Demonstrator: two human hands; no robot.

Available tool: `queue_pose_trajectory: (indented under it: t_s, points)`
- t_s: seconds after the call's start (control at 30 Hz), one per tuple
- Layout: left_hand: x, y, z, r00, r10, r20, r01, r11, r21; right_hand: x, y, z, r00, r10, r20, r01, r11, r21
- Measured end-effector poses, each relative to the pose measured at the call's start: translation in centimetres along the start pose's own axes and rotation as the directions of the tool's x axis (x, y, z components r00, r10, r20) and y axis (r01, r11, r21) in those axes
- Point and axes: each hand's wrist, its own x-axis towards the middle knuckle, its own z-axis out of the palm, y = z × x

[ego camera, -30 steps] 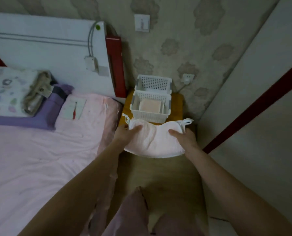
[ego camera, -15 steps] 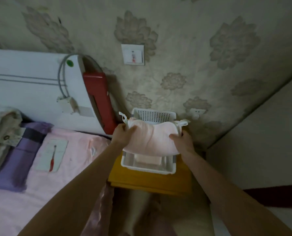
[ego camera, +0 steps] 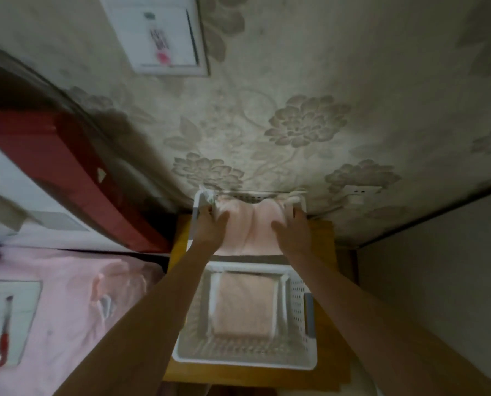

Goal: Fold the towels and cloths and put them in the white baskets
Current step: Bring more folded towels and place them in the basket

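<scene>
Two white baskets stand on a yellow-wood bedside table. The near basket holds a folded peach towel. A folded pale pink cloth with white ties lies over the far basket, against the wall. My left hand grips the cloth's left edge, thumb on top. My right hand grips its right edge the same way. Most of the far basket is hidden under the cloth and my hands.
A flowered wall rises right behind the far basket, with a wall socket at the right and a switch plate above. A red bed post and a bed with pink sheet lie left; a white panel stands right.
Both hands carried the pink cloth from in front of the baskets, over the near basket, to the far basket. The view moved in closer to the table.
</scene>
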Motion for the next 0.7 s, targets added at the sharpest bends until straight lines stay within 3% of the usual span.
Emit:
queue_pose_trajectory:
  t_s: [0.57,0.63,0.7]
  points:
    - [5.5,-5.9,4.7,0.993,-0.016,0.116,0.007,0.997,0.082,4.8,5.1,4.5,0.991,0.071,0.111,-0.062,0.994,-0.087]
    - [4.8,-6.1,4.4,0.992,0.063,0.108,-0.080,0.982,0.170,3.8,5.2,4.1,0.992,-0.020,0.122,0.046,0.976,-0.215]
    - [3.6,-6.1,3.8,0.967,0.245,0.070,-0.255,0.932,0.259,2.6,5.2,3.3,0.968,-0.233,0.096,0.252,0.878,-0.407]
